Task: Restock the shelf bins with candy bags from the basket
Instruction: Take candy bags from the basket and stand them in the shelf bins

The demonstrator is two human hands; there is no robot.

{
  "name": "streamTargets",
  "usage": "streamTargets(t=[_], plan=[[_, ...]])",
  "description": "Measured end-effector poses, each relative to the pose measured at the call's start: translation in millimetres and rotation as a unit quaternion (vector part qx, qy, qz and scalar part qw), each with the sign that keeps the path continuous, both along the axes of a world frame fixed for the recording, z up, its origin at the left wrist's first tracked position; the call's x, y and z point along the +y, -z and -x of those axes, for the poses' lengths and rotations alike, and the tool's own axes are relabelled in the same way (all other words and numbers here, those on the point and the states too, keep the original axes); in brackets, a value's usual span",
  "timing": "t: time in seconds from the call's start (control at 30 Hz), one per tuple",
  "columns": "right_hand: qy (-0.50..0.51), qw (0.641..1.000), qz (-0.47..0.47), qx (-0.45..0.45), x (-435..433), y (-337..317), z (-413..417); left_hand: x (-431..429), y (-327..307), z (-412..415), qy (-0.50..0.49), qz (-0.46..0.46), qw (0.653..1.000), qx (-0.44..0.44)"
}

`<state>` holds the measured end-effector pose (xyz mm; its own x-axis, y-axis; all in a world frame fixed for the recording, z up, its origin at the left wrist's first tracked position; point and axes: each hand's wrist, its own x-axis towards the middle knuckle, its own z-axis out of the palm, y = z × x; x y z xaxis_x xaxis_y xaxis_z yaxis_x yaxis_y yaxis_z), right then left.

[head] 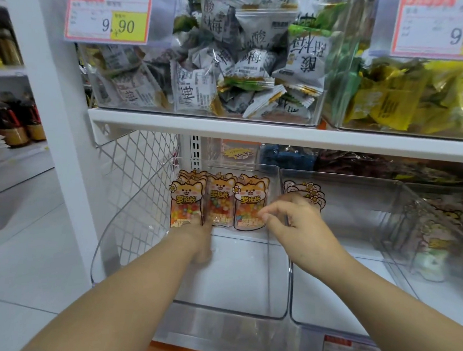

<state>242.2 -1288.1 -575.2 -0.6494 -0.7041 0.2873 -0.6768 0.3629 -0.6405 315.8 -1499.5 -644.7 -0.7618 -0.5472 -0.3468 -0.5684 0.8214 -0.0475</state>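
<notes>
Head view, left hand (pixel 201 240), right hand (pixel 292 225) at candy bags (pixel 221 202)

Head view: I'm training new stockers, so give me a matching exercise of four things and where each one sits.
Things:
1. fox candy bags
2. white packets
3. yellow packets
4. left price tag

Places:
a. in the upper right bin
b. standing at the back of the lower left bin
c. in the upper left bin
d. on the upper left bin's front

Pairs: 1-b, 2-c, 3-a, 4-d
</notes>
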Motion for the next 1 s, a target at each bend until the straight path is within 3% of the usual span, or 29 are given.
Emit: streamTargets(t=[0.27, 0.43, 0.57, 0.73, 1.0], plan=[[-0.002, 1.0, -0.008, -0.01, 1.1, -4.0, -3.4, 4.6, -1.6, -0.9, 0.021, -0.005, 1.0, 0.01], [0.002, 1.0, -0.005, -0.015, 1.3, -5.0, -5.1, -0.2, -2.1, 6.3, 0.02, -0.036, 0.995, 0.096], [0.004, 1.0, 0.003, -0.018, 0.8, -4.1, -5.3, -1.9, -11.3, 21.8, -0.035, -0.122, 0.968, 0.215], [0.0, 1.0, 0.005, -0.021, 0.4, -3.1, -3.8, -3.0, -13.4, 39.4, -0.066, -0.137, 0.957, 0.249], [-0.005, 1.0, 0.008, -0.028, 0.2, -2.8, -4.6, 6.4, -18.1, 61.4, -0.142, -0.249, 0.883, 0.372]])
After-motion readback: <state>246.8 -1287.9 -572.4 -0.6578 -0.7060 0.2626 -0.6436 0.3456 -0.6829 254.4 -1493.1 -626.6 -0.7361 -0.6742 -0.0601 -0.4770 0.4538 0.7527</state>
